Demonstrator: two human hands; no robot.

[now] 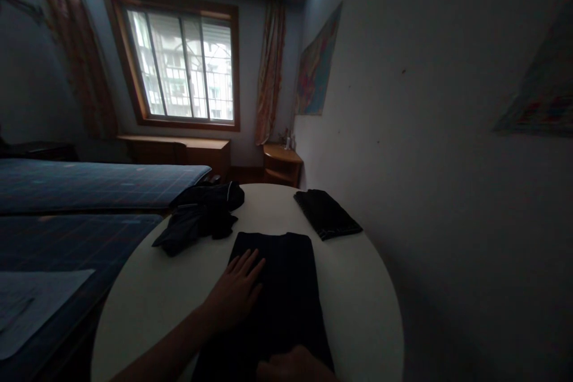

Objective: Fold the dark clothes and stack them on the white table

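Note:
A dark garment (pixel 286 286), folded into a long narrow shape, lies flat on a round white table (pixel 358 286). My left hand (pixel 237 286) rests on its left side, open, with the fingers stretched toward the far edge. Low in the view, my right hand (pixel 295 365) is over the near part of the cloth with its fingers curled in. Whatever those fingers hold, if anything, is hidden, and the frame cuts off the garment's near end. In the dim light I cannot tell which kind of garment it is.
Rumpled dark clothes (pixel 201 215) are heaped at the table's far left. A folded dark garment (pixel 326 213) lies at the far right. Beds with plaid covers (pixel 89 185) stand on the left, and a white wall (pixel 430 191) runs along the right.

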